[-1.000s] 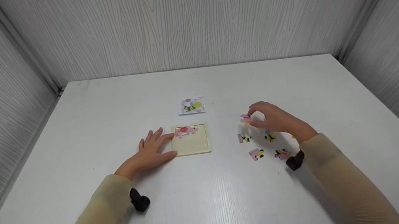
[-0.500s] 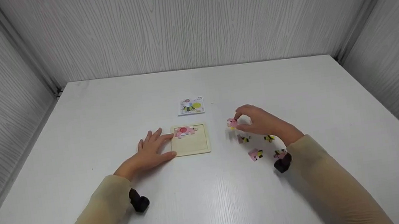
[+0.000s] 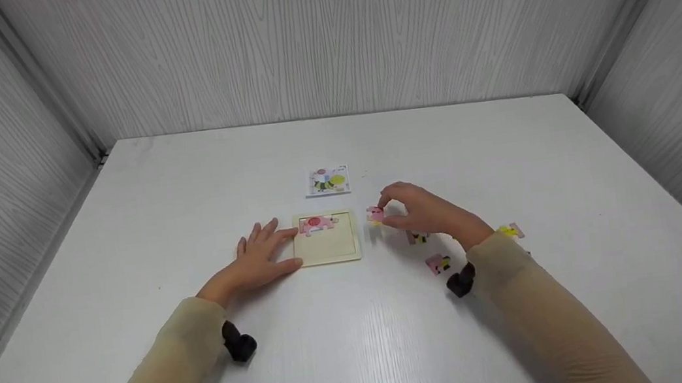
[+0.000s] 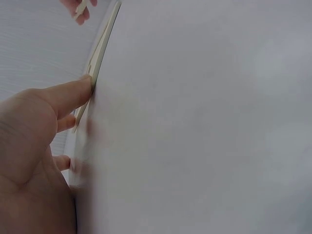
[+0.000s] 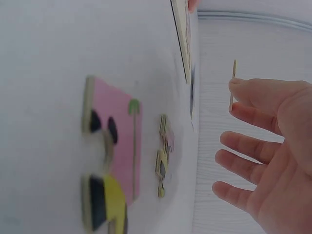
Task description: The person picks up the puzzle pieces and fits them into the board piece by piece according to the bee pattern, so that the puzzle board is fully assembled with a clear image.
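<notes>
My left hand (image 3: 261, 258) lies beside a shallow wooden puzzle tray (image 3: 330, 249), its thumb and index finger straight at the left rim. In the left wrist view the thumb (image 4: 73, 95) presses against the tray's edge. Pink puzzle pieces with a red round pattern (image 3: 316, 224) fill the upper left of the tray. My right hand (image 3: 428, 211) pinches a pink and yellow puzzle piece (image 3: 374, 215) between thumb and index finger, raised just right of the tray. That piece shows edge-on in the right wrist view; the other fingers there are spread and bent.
Several loose puzzle pieces lie below the right hand, among them a pink one (image 3: 437, 264), a striped one (image 3: 417, 237) and a yellow one (image 3: 511, 231), others hidden by the arm. A square bee picture (image 3: 327, 181) lies behind the tray. Panels wall the white table.
The right hand has moved left with the pinched puzzle piece, from over the loose pieces to near the tray's right rim. The left hand and tray stay put.
</notes>
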The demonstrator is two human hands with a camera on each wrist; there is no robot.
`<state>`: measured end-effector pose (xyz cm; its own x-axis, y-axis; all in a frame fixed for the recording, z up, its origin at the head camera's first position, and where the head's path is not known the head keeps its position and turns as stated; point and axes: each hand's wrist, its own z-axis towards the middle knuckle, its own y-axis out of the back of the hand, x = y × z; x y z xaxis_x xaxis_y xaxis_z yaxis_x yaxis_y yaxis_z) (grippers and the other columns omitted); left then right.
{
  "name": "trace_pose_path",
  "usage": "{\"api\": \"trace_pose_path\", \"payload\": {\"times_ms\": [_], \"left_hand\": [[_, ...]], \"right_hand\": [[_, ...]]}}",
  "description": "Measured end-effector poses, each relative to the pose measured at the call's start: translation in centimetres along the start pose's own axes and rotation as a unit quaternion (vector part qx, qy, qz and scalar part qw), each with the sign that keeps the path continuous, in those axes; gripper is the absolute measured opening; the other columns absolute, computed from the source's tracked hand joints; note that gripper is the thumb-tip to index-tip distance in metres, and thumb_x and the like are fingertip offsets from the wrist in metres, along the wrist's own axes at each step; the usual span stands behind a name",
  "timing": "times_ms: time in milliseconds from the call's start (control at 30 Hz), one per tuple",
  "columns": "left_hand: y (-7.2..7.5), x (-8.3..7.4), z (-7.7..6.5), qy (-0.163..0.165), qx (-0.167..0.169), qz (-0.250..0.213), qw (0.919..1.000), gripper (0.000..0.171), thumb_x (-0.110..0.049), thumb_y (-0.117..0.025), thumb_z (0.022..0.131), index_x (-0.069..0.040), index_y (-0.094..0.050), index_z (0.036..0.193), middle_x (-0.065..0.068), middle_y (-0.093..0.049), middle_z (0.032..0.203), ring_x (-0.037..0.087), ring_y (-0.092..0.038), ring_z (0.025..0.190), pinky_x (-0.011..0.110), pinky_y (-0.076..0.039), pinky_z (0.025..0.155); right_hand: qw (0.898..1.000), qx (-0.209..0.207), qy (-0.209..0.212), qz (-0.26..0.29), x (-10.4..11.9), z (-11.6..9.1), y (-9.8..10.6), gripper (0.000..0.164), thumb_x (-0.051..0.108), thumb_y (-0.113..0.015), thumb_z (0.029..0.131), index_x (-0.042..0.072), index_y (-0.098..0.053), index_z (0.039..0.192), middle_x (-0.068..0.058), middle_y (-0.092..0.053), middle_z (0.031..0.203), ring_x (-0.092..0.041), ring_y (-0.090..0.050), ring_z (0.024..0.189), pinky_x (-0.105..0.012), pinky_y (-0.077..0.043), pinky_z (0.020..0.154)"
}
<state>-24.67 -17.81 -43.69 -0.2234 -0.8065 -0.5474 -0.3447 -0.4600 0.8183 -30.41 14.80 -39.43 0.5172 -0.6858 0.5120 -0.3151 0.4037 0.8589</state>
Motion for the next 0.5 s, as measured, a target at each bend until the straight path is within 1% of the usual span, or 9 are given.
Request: {"api": "trace_pose_path", "payload": {"times_ms": [300,500], "left_hand": [[0.1,0.1,0.0,-0.006,-0.001,0.001,1.0000,0.069,-0.052,-0.053,0.089,-0.023,-0.030,0.146,0.014,-0.001,0.155,0.036,0.012,0.139,0.058,0.010,0.104],[0.1,0.0,0.0,-0.012,0.001,-0.002,0.9999,0.068,-0.051,-0.052,0.090,-0.021,-0.029,0.147,0.014,-0.001,0.155,0.037,0.012,0.138,0.059,0.010,0.104]], "right_hand": [[1.000,0.010,-0.005,0.012,1.4,1.6,-0.8,0.025,0.023,-0.062,0.090,0.009,-0.060,0.110,-0.006,-0.051,0.126,-0.020,-0.041,0.124,-0.038,-0.031,0.104],[1.000,0.018,-0.016,-0.001,1.9,2.8,-1.5,0.026,0.024,-0.063,0.089,0.009,-0.060,0.110,-0.006,-0.053,0.123,-0.020,-0.043,0.122,-0.037,-0.033,0.102]]}}
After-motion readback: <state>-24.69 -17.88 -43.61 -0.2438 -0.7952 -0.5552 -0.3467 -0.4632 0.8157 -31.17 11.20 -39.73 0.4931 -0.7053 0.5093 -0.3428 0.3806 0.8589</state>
